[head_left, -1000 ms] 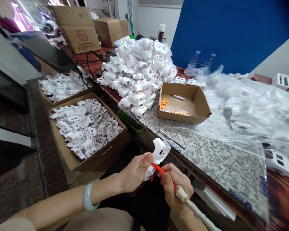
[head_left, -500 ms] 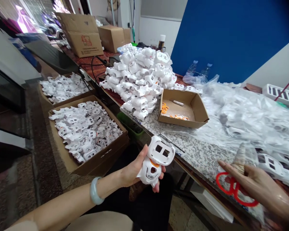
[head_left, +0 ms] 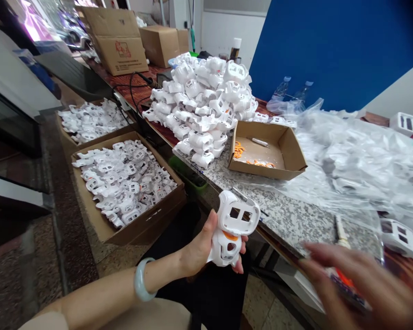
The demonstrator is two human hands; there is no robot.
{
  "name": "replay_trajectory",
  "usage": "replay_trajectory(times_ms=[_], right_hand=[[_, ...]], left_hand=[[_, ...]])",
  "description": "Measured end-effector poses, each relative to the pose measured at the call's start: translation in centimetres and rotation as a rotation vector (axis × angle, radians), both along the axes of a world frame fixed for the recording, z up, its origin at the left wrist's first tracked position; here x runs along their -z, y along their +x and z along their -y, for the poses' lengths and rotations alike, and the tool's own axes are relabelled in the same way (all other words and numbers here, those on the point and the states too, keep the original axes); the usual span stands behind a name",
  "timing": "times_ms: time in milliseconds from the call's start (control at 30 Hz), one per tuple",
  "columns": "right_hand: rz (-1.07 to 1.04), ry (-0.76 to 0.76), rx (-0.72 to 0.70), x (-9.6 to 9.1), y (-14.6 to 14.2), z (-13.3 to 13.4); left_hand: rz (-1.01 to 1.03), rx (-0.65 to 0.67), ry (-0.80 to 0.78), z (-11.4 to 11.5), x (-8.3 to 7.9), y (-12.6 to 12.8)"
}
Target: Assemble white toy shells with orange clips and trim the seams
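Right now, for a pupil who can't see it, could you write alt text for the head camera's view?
A person's left hand holds a white plastic part with an orange strip; the blurred right hand is near the edge of a speckled worktop. Beyond are a heap of white parts and a shallow cardboard tray holding orange pieces.

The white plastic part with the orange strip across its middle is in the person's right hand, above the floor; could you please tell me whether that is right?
Not quite: the head view shows the white plastic part with the orange strip across its middle in the person's left hand, above the floor.
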State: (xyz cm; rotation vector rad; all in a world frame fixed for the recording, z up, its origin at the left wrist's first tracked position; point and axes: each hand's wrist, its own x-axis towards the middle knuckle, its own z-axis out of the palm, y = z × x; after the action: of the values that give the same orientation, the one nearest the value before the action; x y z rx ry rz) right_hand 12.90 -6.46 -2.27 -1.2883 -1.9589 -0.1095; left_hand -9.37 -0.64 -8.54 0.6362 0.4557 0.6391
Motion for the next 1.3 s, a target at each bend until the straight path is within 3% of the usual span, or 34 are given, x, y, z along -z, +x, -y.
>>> replay_trajectory(times_ms=[100, 200, 467, 567, 733, 933, 1100, 1300], right_hand=[[0.046, -0.057, -0.158, 0.1, -5.5, 0.3], [-0.005, 0.007, -0.181, 1.3, -7.6, -0.5], [0.093, 0.067, -0.013, 2.7, -8.6, -0.5], [0.040, 0.043, -0.032, 2.6, -8.9, -0.4], [-0.005, 0.054, -0.138, 2.5, -8.2, -0.9], [0.005, 0.144, -0.195, 3.8, -7.3, -1.0], [-0.054, 0.174, -0.203, 4.5, -6.7, -1.1], [-0.078, 0.184, -0.220, 4.6, -6.3, -1.1]], left_hand=[[-0.019, -0.069, -0.029, 0.5, -0.5, 0.5], [-0.067, -0.122, -0.032, 0.8, -1.0, 0.7], [-0.067, -0.253, 0.019, 1.2, -1.6, 1.0], [-0.079, -0.283, 0.065, 1.5, -1.9, 0.9], [-0.160, -0.214, 0.098, 1.5, -2.7, 0.6], [-0.246, -0.154, 0.185, 1.3, -3.1, 0.6], [-0.248, -0.075, 0.201, 1.4, -3.1, 0.7], [-0.223, -0.071, 0.196, 1.1, -3.5, 0.9]])
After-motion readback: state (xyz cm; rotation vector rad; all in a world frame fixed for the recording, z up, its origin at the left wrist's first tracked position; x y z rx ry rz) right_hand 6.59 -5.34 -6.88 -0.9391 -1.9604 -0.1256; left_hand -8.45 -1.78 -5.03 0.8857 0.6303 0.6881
